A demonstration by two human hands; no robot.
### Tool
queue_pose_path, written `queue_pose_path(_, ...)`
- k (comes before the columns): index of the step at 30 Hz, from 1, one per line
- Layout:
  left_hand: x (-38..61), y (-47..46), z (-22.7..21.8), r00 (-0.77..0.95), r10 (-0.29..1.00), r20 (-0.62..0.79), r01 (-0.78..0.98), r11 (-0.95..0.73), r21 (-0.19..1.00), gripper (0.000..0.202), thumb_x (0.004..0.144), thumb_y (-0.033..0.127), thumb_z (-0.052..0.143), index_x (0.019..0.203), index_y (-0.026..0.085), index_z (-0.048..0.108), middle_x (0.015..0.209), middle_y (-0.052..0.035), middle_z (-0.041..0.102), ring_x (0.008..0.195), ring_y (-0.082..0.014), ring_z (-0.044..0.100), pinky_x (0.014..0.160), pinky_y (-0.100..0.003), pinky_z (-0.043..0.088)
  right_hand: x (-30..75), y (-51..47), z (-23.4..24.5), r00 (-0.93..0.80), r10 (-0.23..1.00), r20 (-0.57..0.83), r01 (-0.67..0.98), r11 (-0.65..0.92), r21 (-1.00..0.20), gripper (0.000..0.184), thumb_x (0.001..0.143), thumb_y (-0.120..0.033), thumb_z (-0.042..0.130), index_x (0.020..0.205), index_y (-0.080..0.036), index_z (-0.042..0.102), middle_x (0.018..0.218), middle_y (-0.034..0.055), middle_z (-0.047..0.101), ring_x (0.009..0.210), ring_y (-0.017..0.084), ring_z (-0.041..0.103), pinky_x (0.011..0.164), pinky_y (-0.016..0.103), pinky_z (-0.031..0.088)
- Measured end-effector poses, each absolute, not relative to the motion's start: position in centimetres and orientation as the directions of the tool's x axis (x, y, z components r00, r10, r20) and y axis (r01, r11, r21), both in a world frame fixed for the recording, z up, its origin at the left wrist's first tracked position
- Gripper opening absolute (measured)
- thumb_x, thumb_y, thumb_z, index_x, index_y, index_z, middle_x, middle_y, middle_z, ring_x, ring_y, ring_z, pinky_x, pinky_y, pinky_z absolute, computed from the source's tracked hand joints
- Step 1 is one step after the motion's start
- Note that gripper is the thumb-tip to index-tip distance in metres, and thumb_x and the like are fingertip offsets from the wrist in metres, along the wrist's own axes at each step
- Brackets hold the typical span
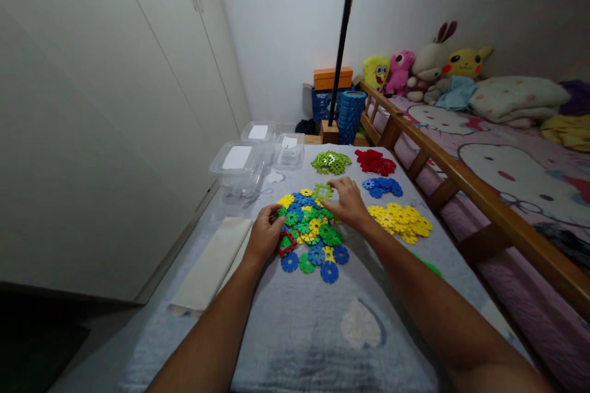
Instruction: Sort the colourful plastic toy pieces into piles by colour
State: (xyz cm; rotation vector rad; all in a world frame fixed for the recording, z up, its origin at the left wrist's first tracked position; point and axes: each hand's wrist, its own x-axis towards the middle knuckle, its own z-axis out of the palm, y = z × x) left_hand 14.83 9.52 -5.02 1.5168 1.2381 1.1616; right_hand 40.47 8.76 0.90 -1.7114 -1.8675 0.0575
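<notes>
My right hand has closed its thumb and fingers on a light green square interlocking piece, raised at the far right edge of a mixed pile. That pile is made of notched plastic discs in blue, green and yellow. Against the pile's left side rests my left hand, its thumb and fingertips apart beside a green disc. Just below these fingertips lies a red square piece. Several loose discs, such as a blue disc, lie at the near edge of the pile.
Sorted piles lie to the right: light green pieces, red pieces, blue discs and yellow discs. Clear plastic containers stand back left. A folded cream cloth lies left. A wooden bed rail borders the right.
</notes>
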Motion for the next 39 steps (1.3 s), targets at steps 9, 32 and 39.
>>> queue_pose_path(9,15.1,9.2,-4.8,0.072,0.985,0.155,0.25,-0.168,0.953,0.037,0.079,0.037,0.066,0.112,0.02,0.066,0.111,-0.0085,0.069,0.105,-0.0247,0.065,0.099,-0.043,0.05,50.6,15.3,0.2,0.306,0.883,0.357,0.905,-0.153,-0.398,0.042,0.073,-0.039,0.074,0.108,-0.015,0.07,0.107,0.0136,0.064,0.104,0.03,0.058,0.095,0.04,0.045)
queue_pose_path(32,15.2,8.8,-3.7,0.036,0.983,0.181,0.239,-0.184,0.953,0.03,0.09,0.045,0.057,0.106,0.022,0.068,0.109,-0.0077,0.07,0.107,-0.0248,0.064,0.1,-0.041,0.048,46.7,24.0,-1.4,0.54,0.782,0.311,0.708,-0.222,-0.67,0.033,0.075,-0.025,0.066,0.106,-0.016,0.063,0.108,0.015,0.065,0.109,0.028,0.057,0.098,0.041,0.047)
queue_pose_path(39,15.1,9.0,-4.1,0.018,0.993,0.116,0.051,-0.117,0.992,0.051,0.093,0.063,0.045,0.111,0.021,0.066,0.115,-0.0091,0.069,0.108,-0.0242,0.064,0.098,-0.041,0.049,45.3,19.3,-0.1,0.428,0.821,0.379,0.742,-0.08,-0.665,0.032,0.076,-0.018,0.057,0.106,-0.014,0.066,0.11,0.0147,0.066,0.104,0.026,0.06,0.098,0.04,0.047)
